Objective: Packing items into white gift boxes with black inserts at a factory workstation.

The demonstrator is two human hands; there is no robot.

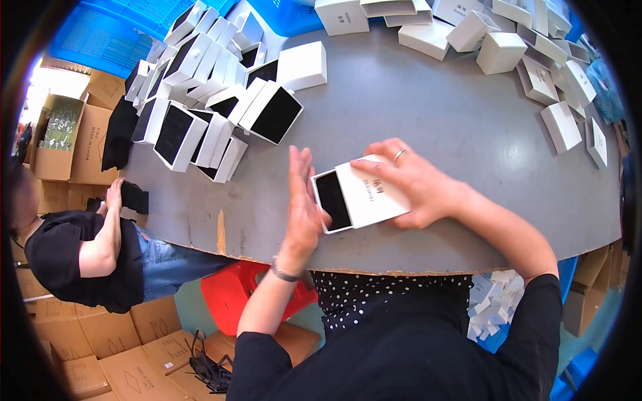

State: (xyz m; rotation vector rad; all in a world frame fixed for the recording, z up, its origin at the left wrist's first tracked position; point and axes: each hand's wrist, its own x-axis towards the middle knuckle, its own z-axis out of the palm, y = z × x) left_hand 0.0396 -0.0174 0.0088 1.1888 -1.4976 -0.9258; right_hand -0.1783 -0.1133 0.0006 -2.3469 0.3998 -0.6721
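Close to the table's front edge lies a small white drawer-style box, its outer sleeve (368,200) covering most of the inner tray. At the left end the tray's black lining (332,200) still shows. My right hand (424,187), a ring on one finger, grips the sleeve from the right with fingers along its far side and thumb side near me. My left hand (302,214) is open, fingers stretched upright, its palm against the tray's left end and the thumb at the lining's near corner. A bracelet circles that wrist.
Black-lined white trays (177,134) are heaped at the far left. White sleeves (501,53) lie scattered at the far right. Blue baskets (100,47) stand behind. On the left, a co-worker (87,257) holds something black. A red stool (231,294) and cardboard cartons (134,374) stand below.
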